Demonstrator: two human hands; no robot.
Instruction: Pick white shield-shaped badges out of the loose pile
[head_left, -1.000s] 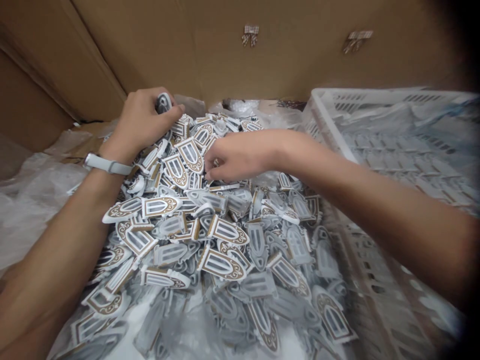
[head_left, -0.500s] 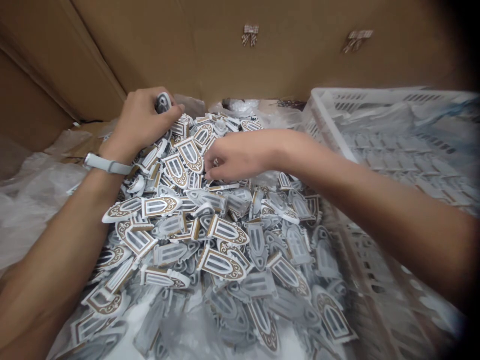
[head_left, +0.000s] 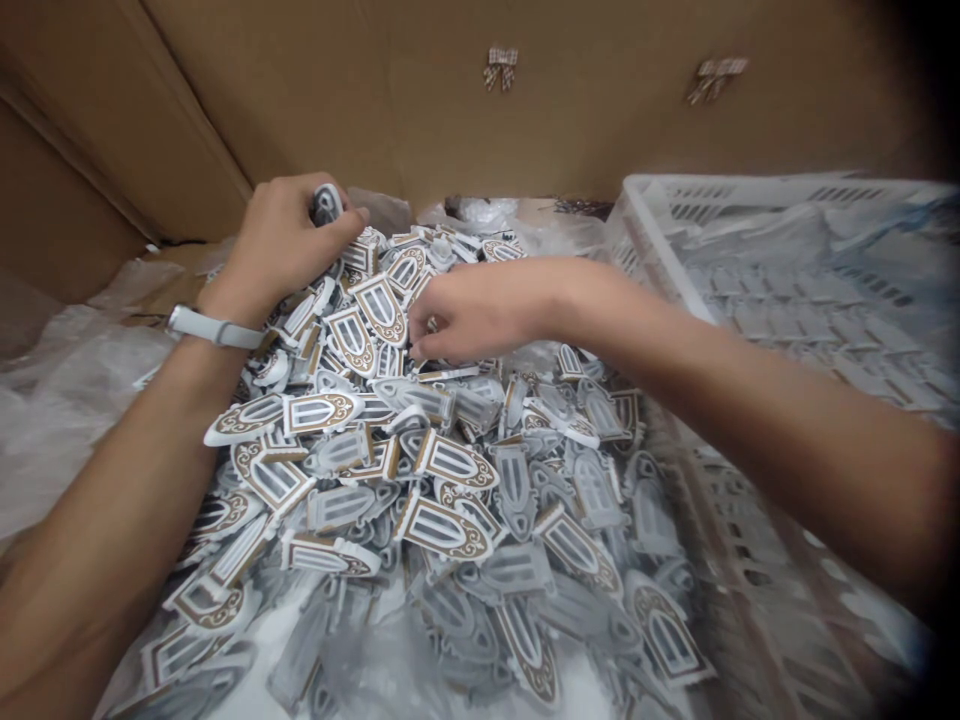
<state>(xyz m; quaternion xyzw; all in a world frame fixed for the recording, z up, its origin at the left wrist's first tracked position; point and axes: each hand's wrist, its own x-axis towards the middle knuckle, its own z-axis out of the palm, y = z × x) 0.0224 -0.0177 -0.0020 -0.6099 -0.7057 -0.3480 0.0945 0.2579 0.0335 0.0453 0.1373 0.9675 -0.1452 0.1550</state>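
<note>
A large heap of small white arched window-shaped pieces (head_left: 451,462), many with brown scroll patterns and others grey-backed, fills the middle. At the heap's upper left, my left hand (head_left: 289,235) is closed around a white and grey piece (head_left: 327,205) that shows between thumb and fingers. My right hand (head_left: 465,315) reaches in from the right and rests on the upper part of the heap. Its fingers are bent down among the pieces, and what they hold, if anything, is hidden. Just left of its fingertips lies a brown-patterned piece (head_left: 380,308).
A white plastic crate (head_left: 660,245) on the right holds rows of pale pieces under clear film. Cardboard (head_left: 420,110) stands behind, with two small checked bows (head_left: 500,68) (head_left: 718,80) on it. Crumpled clear plastic (head_left: 60,400) lies at left.
</note>
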